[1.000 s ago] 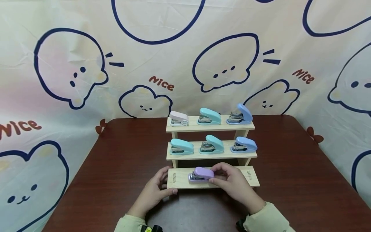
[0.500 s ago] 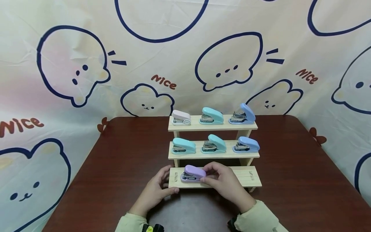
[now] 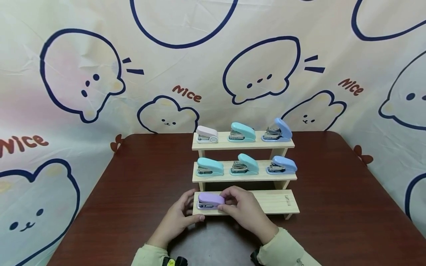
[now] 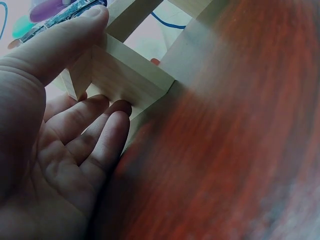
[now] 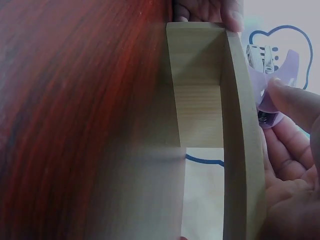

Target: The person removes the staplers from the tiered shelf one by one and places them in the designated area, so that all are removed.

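Observation:
A three-tier wooden display shelf [image 3: 269, 201] stands on the table. My right hand [image 3: 245, 210] pinches the right end of a small purple stapler [image 3: 211, 199] between thumb and fingers, at the left end of the lowest tier. In the right wrist view the thumb lies against the purple stapler [image 5: 274, 82]. With its thumb at the front edge and its fingers round the side, my left hand [image 3: 178, 218] grips the lowest tier's left end. The left wrist view has those fingers on the wooden end panel [image 4: 127, 80].
The middle tier bears two teal staplers, one a teal stapler [image 3: 247, 165] at its centre, and a blue stapler [image 3: 281, 165]. On top stand a white stapler [image 3: 207, 135], a teal stapler [image 3: 241, 132] and a blue stapler [image 3: 278, 130]. A printed cloth [image 3: 259, 22] hangs behind the table [image 3: 149, 166].
My right hand has moved the purple stapler left along the lowest tier, from about its middle to its left end. The left hand keeps its place on the shelf.

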Demonstrator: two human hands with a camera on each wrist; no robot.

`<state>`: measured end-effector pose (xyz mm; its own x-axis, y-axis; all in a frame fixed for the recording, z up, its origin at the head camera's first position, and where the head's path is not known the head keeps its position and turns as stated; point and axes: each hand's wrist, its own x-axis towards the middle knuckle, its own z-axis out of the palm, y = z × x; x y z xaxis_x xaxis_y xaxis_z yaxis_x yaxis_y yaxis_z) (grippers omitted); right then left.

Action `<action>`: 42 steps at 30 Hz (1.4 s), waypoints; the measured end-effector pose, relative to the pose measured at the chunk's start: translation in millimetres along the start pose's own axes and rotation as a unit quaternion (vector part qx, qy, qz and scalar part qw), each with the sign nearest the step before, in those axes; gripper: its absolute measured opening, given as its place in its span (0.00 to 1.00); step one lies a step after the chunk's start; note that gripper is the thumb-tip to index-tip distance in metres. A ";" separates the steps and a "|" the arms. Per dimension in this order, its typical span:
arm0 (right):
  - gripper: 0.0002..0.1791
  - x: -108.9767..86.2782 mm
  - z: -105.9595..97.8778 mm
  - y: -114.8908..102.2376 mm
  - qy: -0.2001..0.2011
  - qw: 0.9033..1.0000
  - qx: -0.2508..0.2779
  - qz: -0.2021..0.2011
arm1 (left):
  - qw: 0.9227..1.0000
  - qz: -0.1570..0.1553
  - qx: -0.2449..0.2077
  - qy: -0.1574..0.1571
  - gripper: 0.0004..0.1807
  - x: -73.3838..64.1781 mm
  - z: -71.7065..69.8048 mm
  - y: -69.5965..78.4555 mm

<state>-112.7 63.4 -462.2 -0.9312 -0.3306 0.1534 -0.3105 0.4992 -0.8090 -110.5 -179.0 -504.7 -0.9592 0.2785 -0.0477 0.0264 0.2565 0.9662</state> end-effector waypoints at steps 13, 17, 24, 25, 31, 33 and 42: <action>0.12 4.0 4.4 0.1 -0.001 1.000 -0.009 0.013 | 1.000 0.000 -0.005 0.005 0.50 -1.0 -2.8 -1.3; 0.14 2.7 3.7 1.5 0.001 1.000 0.003 0.021 | 1.000 0.000 -0.005 0.001 0.50 0.8 -3.2 -1.7; 0.15 -3.8 -4.3 3.5 0.011 0.999 0.001 0.033 | 1.000 0.000 0.002 0.003 0.50 2.5 -1.9 -2.5; 0.14 -5.4 -6.2 4.5 0.017 0.999 0.000 0.034 | 1.000 0.002 0.001 0.004 0.50 2.9 -1.8 -2.6; 0.10 -15.5 -18.7 15.9 0.047 0.998 -0.012 0.032 | 1.000 0.012 0.010 0.020 0.50 3.2 -3.1 -3.9; 0.09 -18.6 -23.4 20.9 0.052 0.998 -0.027 0.023 | 0.999 0.010 0.014 0.029 0.50 1.5 -3.8 -4.4; 0.18 -38.9 -50.2 44.4 0.051 0.979 -0.187 -0.060 | 0.992 0.030 0.107 0.063 0.50 -7.7 -2.8 -5.9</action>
<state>-99.8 138.7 -475.6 -0.8916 -0.3331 0.3067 -0.4501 0.7262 -0.5196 -104.1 -185.3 -509.4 -0.9815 0.1839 0.0531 0.1300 0.4369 0.8901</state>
